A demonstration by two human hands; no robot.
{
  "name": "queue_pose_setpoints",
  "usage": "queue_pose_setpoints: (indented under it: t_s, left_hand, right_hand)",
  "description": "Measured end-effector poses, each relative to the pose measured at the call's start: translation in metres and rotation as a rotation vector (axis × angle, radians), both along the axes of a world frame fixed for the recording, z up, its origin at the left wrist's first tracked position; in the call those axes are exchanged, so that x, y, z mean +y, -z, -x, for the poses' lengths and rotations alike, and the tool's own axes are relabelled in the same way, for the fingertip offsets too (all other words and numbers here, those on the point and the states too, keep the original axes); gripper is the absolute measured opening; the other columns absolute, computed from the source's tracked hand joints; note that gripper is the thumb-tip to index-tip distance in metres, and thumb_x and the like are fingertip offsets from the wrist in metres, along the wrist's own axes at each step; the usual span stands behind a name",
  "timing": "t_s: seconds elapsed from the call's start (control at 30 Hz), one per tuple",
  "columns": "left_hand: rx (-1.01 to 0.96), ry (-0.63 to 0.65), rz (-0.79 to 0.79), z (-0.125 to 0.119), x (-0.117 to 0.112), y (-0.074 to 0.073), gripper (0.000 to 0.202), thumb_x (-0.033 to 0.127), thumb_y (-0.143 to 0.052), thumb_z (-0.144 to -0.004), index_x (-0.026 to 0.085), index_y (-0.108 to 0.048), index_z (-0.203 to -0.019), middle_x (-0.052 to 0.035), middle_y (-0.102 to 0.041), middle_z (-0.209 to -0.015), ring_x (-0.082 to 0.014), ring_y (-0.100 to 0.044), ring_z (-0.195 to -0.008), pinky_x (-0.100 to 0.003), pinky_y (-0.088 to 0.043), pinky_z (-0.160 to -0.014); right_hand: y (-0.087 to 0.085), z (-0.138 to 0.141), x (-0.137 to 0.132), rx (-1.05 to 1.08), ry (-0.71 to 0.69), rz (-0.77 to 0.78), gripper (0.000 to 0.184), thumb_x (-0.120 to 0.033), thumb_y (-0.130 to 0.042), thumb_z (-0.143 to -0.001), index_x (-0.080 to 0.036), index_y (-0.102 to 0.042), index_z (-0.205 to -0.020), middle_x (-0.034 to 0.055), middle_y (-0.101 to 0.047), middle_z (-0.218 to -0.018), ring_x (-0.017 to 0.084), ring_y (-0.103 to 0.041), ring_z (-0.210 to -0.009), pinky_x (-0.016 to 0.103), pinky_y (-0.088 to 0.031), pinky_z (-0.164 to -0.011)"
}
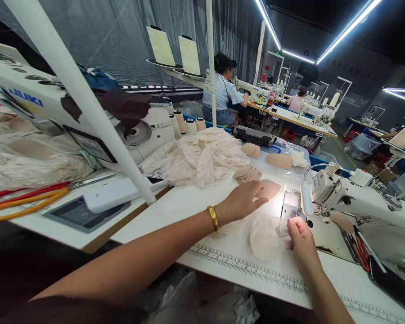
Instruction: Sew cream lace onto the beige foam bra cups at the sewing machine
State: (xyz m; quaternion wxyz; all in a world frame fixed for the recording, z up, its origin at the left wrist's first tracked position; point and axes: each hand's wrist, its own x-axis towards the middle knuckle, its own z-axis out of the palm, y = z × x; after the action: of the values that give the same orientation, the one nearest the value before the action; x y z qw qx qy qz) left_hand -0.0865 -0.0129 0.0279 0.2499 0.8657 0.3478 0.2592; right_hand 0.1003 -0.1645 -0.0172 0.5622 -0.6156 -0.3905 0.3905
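Observation:
My left hand (241, 200), with a gold bangle on the wrist, reaches across the white sewing table (202, 225) and its fingers rest on a beige foam pad (269, 189). My right hand (299, 235) is closed, pinching a sheer pale fabric piece (263, 236) just in front of the sewing machine's (351, 202) needle area. A fanned stack of beige pads (248, 174) lies just beyond my left hand. A heap of cream lace (202, 155) sits farther back.
A second sewing machine (54, 112) stands at the left with thread cones (185, 123) behind it, and red and yellow cords (23, 198) beside it. More pads (279, 160) lie at the back. Two other people sit at machines in the far rows.

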Motion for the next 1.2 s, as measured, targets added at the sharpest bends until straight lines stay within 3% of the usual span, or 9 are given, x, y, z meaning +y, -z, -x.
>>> queue_pose_setpoints:
  t_s: [0.13,0.27,0.43,0.67,0.83,0.93,1.03,1.1,1.2]
  left_hand:
    - [0.042,0.048,-0.121,-0.023,0.043,0.013,0.018,0.028,-0.062,-0.087,0.018,-0.071,-0.099,-0.0131,-0.073,-0.104,-0.0311,-0.065,-0.104,-0.041,-0.046,-0.095]
    - [0.016,0.024,-0.122,-0.031,0.051,0.015,0.023,0.029,-0.057,-0.09,0.018,-0.066,-0.072,-0.012,-0.072,-0.085,-0.0286,-0.065,-0.092,-0.04,-0.046,-0.091]
    - [-0.123,-0.078,-0.068,-0.015,0.025,-0.014,0.026,0.03,-0.047,-0.094,0.02,-0.066,-0.08,-0.006,-0.069,-0.079,-0.0222,-0.063,-0.08,-0.033,-0.047,-0.076]
    - [-0.218,0.134,0.487,0.007,-0.044,-0.033,0.022,0.041,-0.063,-0.081,0.019,-0.061,-0.077,0.003,-0.059,-0.064,-0.0145,-0.054,-0.061,-0.025,-0.039,-0.058]
    - [-0.032,0.18,0.421,-0.001,-0.064,-0.024,0.019,0.036,-0.059,-0.084,0.019,-0.059,-0.078,0.0011,-0.062,-0.068,-0.0172,-0.058,-0.067,-0.027,-0.042,-0.061]
    - [0.013,0.326,0.209,-0.008,-0.062,-0.027,0.034,0.04,-0.069,-0.084,0.018,-0.065,-0.11,-0.0084,-0.072,-0.112,-0.0266,-0.066,-0.101,-0.035,-0.052,-0.085]
    - [0.027,0.662,-0.005,-0.014,-0.055,-0.031,0.078,0.047,-0.08,-0.079,0.02,-0.049,-0.146,-0.0155,-0.051,-0.154,-0.0368,-0.045,-0.143,-0.046,-0.04,-0.114]
    - [0.136,0.786,-0.027,-0.017,-0.049,-0.035,0.079,0.044,-0.084,-0.076,0.023,-0.05,-0.144,-0.0118,-0.06,-0.145,-0.0358,-0.049,-0.138,-0.044,-0.044,-0.11]
    - [0.285,0.738,0.048,-0.016,-0.04,-0.04,0.036,0.031,-0.078,-0.08,0.024,-0.063,-0.112,0.002,-0.071,-0.092,-0.0216,-0.066,-0.091,-0.026,-0.048,-0.072]
  right_hand:
    - [0.007,-0.003,0.001,-0.065,0.026,-0.03,0.045,-0.067,-0.058,-0.094,-0.025,-0.053,-0.079,-0.0052,-0.054,-0.066,0.015,-0.049,-0.058,0.027,-0.039,-0.054]
    - [0.007,-0.005,-0.002,-0.108,0.064,-0.014,0.043,-0.066,-0.055,-0.096,-0.025,-0.056,-0.083,-0.0027,-0.063,-0.074,0.015,-0.048,-0.059,0.027,-0.039,-0.055]
    - [0.004,-0.008,-0.002,-0.06,0.073,-0.061,0.044,-0.066,-0.057,-0.094,-0.024,-0.058,-0.081,-0.0007,-0.066,-0.074,0.016,-0.05,-0.059,0.028,-0.042,-0.056]
    - [0.003,-0.012,-0.021,0.154,-0.014,-0.075,0.051,-0.074,-0.056,-0.093,-0.023,-0.061,-0.097,0.0026,-0.072,-0.085,0.016,-0.061,-0.068,0.029,-0.051,-0.064]
    - [-0.005,-0.003,-0.043,-0.171,-0.057,-0.109,0.041,-0.053,-0.075,-0.089,-0.023,-0.061,-0.114,0.0026,-0.072,-0.09,0.018,-0.067,-0.077,0.03,-0.056,-0.072]
    - [-0.014,0.005,-0.051,-0.518,-0.069,-0.19,0.021,-0.038,-0.064,-0.099,-0.024,-0.062,-0.115,0.0009,-0.07,-0.086,0.016,-0.067,-0.074,0.027,-0.056,-0.07]
    - [-0.024,0.009,-0.054,-0.817,-0.158,-0.375,0.016,-0.025,-0.056,-0.103,-0.026,-0.061,-0.118,0.0022,-0.074,-0.095,0.016,-0.072,-0.08,0.027,-0.057,-0.073]
    - [-0.031,0.008,-0.053,-0.971,-0.216,-0.49,0.019,-0.02,-0.052,-0.104,-0.025,-0.06,-0.121,0.0037,-0.076,-0.097,0.017,-0.073,-0.083,0.027,-0.058,-0.073]
    - [-0.041,0.001,-0.05,-1.156,-0.158,-0.599,0.022,-0.018,-0.049,-0.106,-0.022,-0.06,-0.125,0.005,-0.074,-0.09,0.018,-0.072,-0.077,0.027,-0.057,-0.067]
